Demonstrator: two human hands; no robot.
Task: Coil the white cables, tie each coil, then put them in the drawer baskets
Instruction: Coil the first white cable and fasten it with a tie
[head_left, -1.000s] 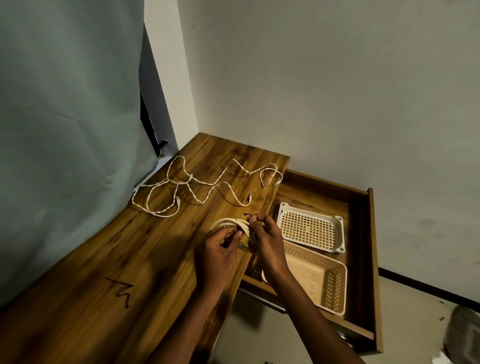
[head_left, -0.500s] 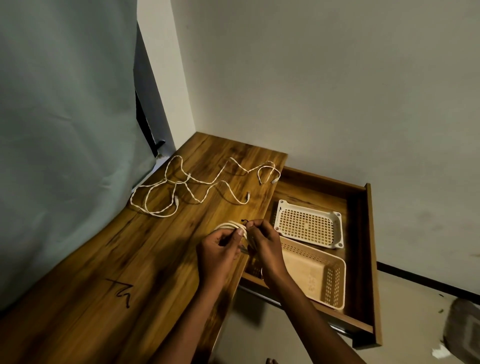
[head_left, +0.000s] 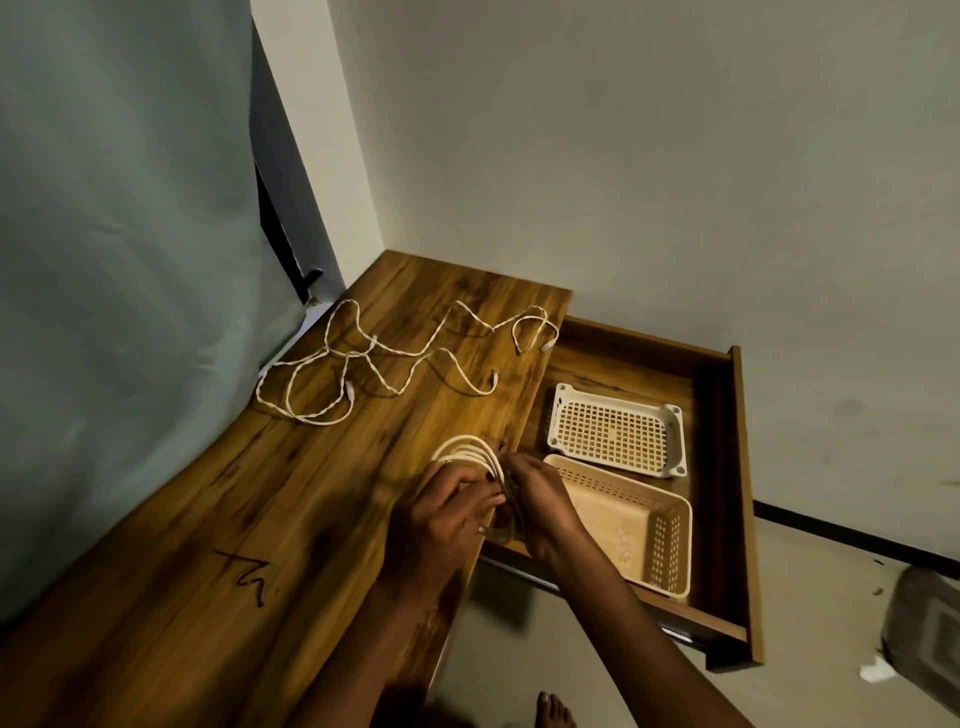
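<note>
Both hands work one coiled white cable (head_left: 470, 457) at the wooden desk's (head_left: 260, 519) edge. The left hand (head_left: 441, 512) grips the loops; the right hand (head_left: 540, 496) pinches them where a thin dark tie sat half a second ago, now hidden, so tying looks nearly done. Just right of the right hand lies the beige plastic basket (head_left: 623, 525) in the open wooden drawer (head_left: 727, 467); beyond it, the white perforated tray (head_left: 613, 434). Well beyond the left hand sprawl loose white cables (head_left: 395, 358), uncoiled.

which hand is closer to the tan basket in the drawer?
Right. The right hand holds the cable coil just beside the tan basket; the left hand is on the coil's far side, over the desk.
</note>
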